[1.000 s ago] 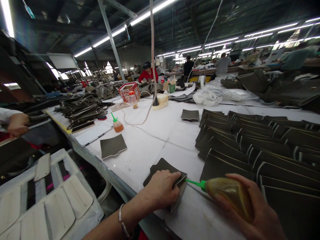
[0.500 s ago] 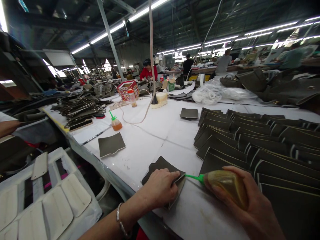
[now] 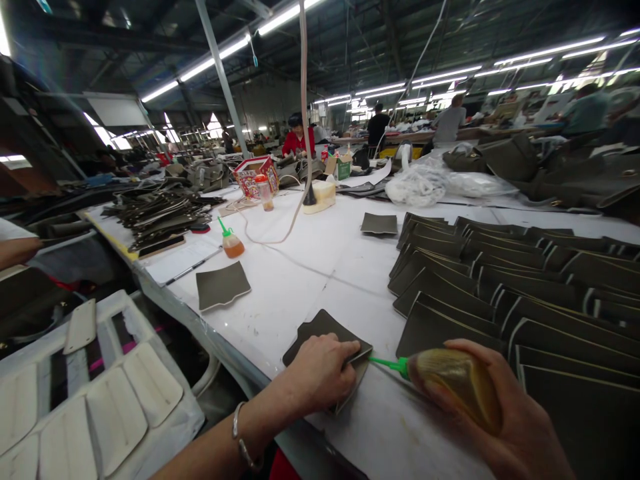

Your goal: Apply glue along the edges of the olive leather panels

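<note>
My right hand (image 3: 510, 407) is wrapped round a squeeze bottle (image 3: 453, 383) of amber liquid, lying on its side in my grasp. The bottle's thin green nozzle (image 3: 390, 363) points left, its tip at the right edge of a dark grey-green leather piece (image 3: 325, 328). On that piece rests my left hand (image 3: 320, 373), index finger stretched along it near the edge and the other fingers curled at its near side. Part of the piece is hidden under this hand. A second, similar leather panel (image 3: 223, 285) lies flat farther left.
Overlapping rows of dark leather panels (image 3: 450, 293) cover the table's right side. Another squeeze bottle (image 3: 233, 245) stands upright beyond the second panel. A hose (image 3: 304, 100) hangs over the white table (image 3: 300, 280). Pale pieces (image 3: 117, 413) lie on a rack at lower left; people work behind.
The nozzle tip has shifted slightly nearer to me along the leather edge, the right hand moving with it. My left hand stays on the piece, almost unmoved.
</note>
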`<state>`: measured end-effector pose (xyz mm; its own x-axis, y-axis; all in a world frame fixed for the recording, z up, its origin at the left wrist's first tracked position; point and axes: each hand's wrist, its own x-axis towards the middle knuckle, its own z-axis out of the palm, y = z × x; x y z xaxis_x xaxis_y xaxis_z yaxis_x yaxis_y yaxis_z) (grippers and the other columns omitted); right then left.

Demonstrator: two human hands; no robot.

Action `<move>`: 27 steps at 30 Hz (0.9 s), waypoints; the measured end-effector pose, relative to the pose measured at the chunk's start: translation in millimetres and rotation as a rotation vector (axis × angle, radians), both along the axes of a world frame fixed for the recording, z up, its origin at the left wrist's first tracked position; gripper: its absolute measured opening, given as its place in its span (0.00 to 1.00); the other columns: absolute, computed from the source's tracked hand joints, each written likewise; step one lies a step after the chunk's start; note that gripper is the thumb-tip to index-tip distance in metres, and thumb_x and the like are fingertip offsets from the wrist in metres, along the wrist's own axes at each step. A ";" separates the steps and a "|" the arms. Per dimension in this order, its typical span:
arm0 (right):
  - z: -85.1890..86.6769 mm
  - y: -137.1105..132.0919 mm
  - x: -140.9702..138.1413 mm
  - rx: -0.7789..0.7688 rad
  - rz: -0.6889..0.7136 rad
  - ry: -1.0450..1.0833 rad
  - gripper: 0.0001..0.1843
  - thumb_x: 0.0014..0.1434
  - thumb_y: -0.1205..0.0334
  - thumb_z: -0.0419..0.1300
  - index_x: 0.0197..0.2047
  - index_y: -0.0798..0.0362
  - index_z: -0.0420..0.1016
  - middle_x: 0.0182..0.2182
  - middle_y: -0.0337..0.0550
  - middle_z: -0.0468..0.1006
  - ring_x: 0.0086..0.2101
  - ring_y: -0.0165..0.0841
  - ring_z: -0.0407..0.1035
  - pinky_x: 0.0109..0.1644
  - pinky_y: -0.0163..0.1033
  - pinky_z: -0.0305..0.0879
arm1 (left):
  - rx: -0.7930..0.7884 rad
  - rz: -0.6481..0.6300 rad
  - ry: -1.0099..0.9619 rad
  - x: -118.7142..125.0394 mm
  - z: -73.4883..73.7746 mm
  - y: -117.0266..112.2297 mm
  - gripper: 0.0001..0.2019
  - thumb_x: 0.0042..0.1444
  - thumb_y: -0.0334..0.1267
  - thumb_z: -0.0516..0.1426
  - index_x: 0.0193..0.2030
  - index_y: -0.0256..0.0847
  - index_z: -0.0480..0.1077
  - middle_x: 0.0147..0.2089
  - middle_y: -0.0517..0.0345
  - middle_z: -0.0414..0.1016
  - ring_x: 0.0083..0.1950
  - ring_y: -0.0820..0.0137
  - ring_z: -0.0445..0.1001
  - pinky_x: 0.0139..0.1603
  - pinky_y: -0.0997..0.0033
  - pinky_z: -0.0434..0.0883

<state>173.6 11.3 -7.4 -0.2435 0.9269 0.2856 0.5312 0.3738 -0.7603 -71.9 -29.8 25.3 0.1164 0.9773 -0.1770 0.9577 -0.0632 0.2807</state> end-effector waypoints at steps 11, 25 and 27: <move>-0.2 -1.9 0.4 -0.074 0.005 0.001 0.29 0.55 0.36 0.63 0.54 0.41 0.66 0.39 0.36 0.77 0.34 0.39 0.74 0.35 0.39 0.73 | 0.010 0.007 -0.020 -1.8 0.6 -2.2 0.24 0.55 0.36 0.48 0.58 0.51 0.71 0.39 0.52 0.76 0.39 0.59 0.76 0.41 0.62 0.71; -6.8 -1.5 5.9 -0.058 0.009 0.021 0.28 0.56 0.36 0.62 0.54 0.41 0.66 0.39 0.36 0.77 0.34 0.37 0.74 0.33 0.36 0.73 | 0.008 0.018 -0.037 0.0 0.5 -2.3 0.24 0.56 0.36 0.48 0.58 0.50 0.71 0.39 0.52 0.76 0.40 0.58 0.77 0.42 0.61 0.72; -3.2 -4.0 2.9 -0.075 -0.047 0.042 0.29 0.56 0.34 0.61 0.53 0.41 0.66 0.40 0.37 0.77 0.35 0.38 0.74 0.35 0.37 0.72 | 0.018 0.019 -0.037 -0.7 -0.6 -2.6 0.24 0.56 0.36 0.48 0.59 0.50 0.70 0.41 0.51 0.76 0.40 0.58 0.77 0.42 0.61 0.72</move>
